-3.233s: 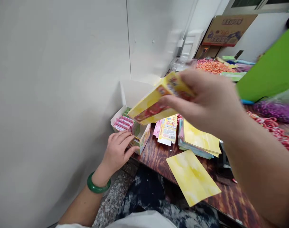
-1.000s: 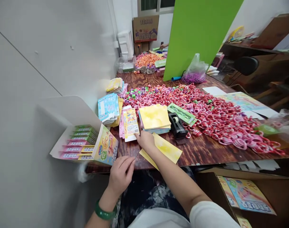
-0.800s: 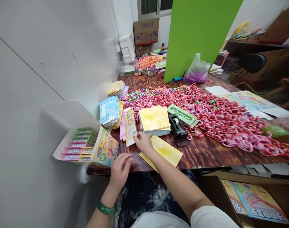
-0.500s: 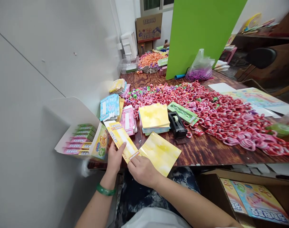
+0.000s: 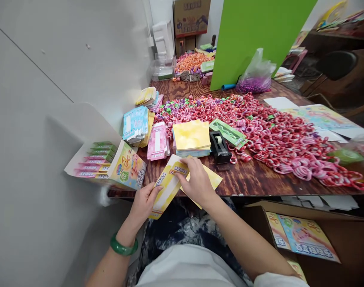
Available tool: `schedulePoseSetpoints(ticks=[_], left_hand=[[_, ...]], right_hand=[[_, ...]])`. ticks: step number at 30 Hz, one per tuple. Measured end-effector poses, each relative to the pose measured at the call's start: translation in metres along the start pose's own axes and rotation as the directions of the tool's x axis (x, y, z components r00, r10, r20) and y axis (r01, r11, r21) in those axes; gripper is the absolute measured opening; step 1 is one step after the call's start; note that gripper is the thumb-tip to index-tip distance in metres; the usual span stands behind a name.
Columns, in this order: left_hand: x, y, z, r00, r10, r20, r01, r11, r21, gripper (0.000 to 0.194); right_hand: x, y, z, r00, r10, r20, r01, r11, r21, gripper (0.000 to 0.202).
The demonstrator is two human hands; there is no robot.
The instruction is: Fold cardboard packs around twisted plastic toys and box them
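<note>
A flat yellow cardboard box [image 5: 169,190] with a white window strip slants between my two hands. My left hand [image 5: 143,203] pinches its lower left edge, thumb on top. At the upper end my right hand [image 5: 199,181] grips the box near its white flap. Partly covered by that hand, a yellow sheet [image 5: 213,178] lies at the table's front edge. Behind it sits a stack of yellow and blue sheets [image 5: 191,136], with a black tape dispenser [image 5: 220,148] on its right. Pink flat boxes [image 5: 158,141] and blue flat boxes [image 5: 136,123] lie to the left.
A display carton [image 5: 129,165] with several filled green and pink boxes stands at the left wall. Pink and red rings [image 5: 277,139] cover much of the table [image 5: 196,88]. A green panel [image 5: 259,32] rises behind. An open carton [image 5: 346,239] with printed sheets is at lower right.
The flat yellow box has turned, its lower end now pointing towards me at the left. My right hand has moved from its lower end to its upper end. The view has tilted down.
</note>
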State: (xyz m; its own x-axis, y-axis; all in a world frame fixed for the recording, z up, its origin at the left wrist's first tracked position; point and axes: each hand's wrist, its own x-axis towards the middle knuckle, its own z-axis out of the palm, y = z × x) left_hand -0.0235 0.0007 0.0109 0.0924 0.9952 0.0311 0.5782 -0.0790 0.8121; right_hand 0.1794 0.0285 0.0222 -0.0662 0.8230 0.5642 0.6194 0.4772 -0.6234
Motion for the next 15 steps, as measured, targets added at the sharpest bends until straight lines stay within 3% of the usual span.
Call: schedulePoseSetpoints(ticks=[5,9,12,15], left_hand=[[-0.009,-0.004,-0.003,0.996,0.092,0.000,-0.089,0.963,0.253,0.042],[-0.009,-0.007,-0.007,0.989,0.146,-0.024,-0.129,0.933,0.335,0.040],[-0.008,-0.006,-0.012,0.987,0.161,0.006,-0.153,0.926,0.346,0.042],[-0.006,-0.005,-0.016,0.982,0.160,0.097,-0.184,0.923,0.339,0.047]], right_hand=[[-0.007,0.003,0.000,0.966,0.212,0.149,-0.231,0.965,0.121,0.018],[-0.012,-0.001,-0.002,0.916,0.308,0.258,-0.384,0.858,0.341,0.023],[-0.013,0.001,-0.003,0.832,0.388,0.396,-0.545,0.700,0.461,0.020],[-0.014,0.008,-0.004,0.736,0.357,0.575,-0.662,0.557,0.502,0.029]])
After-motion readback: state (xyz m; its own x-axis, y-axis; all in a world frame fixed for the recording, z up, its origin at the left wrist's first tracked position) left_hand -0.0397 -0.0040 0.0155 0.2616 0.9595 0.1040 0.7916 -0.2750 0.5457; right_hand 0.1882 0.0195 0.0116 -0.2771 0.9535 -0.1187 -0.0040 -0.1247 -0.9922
